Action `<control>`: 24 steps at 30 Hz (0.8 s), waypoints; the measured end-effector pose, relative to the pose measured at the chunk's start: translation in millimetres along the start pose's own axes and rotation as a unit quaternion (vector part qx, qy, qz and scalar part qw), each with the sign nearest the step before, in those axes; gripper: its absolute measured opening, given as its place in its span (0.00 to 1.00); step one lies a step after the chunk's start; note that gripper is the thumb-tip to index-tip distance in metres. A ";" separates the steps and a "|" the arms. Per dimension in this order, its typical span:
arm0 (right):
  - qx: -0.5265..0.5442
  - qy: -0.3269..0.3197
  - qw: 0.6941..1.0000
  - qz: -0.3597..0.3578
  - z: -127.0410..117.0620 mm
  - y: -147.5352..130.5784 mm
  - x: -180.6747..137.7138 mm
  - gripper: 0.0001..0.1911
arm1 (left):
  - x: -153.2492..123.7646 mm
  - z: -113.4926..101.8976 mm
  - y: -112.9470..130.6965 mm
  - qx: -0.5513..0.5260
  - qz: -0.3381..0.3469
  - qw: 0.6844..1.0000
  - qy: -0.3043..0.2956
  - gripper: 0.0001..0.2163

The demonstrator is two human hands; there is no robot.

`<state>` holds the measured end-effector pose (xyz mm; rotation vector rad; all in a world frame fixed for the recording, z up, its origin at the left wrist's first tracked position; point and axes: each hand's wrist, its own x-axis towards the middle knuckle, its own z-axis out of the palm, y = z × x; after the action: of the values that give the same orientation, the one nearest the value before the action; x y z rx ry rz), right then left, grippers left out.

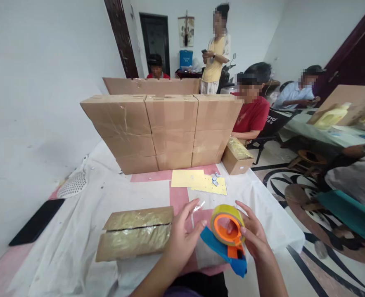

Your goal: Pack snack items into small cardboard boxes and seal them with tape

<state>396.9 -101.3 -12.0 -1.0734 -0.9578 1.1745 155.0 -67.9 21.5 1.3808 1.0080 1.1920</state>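
Note:
My right hand grips a tape dispenser, blue and orange with a roll of yellowish tape on it, above the front of the table. Fingers apart, my left hand is raised to the left of the dispenser. A small, shiny clear strip shows at its index fingertip; whether it sticks there I cannot tell. Just left of that hand lies a cardboard box with glossy tape over its top. Yellow sheets lie farther back, with small bluish-white pieces on them.
Stacked cardboard boxes form a wall across the table's back. Another taped box stands at their right end. A black phone-like slab lies at left on the cloth. A person in red sits behind the right side; others are farther back.

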 end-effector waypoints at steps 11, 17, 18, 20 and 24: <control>-0.388 0.146 0.907 -0.071 -13.1 64.4 63.5 0.33 | -17.4 -49.9 -1.6 -0.053 -0.022 0.994 0.097 0.20; -0.543 0.161 0.821 -0.071 -6.1 52.7 72.6 0.31 | -28.2 -69.7 0.7 -0.056 -0.054 0.985 0.152 0.22; -0.565 0.173 0.802 -0.087 -1.2 41.6 72.3 0.30 | -30.7 -73.6 2.9 -0.053 -0.055 0.983 0.167 0.22; -0.571 0.157 0.787 -0.172 17.2 9.9 68.5 0.24 | -36.2 -82.4 6.3 -0.045 -0.046 0.977 0.201 0.22; -0.471 -0.083 0.777 -0.409 95.5 -75.6 42.6 0.14 | -46.1 -103.0 11.6 -0.016 -0.013 0.966 0.257 0.21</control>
<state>328.1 -50.6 84.6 -1.0813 -2.0012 -0.0187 45.7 -97.6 26.7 1.0464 1.3506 1.5831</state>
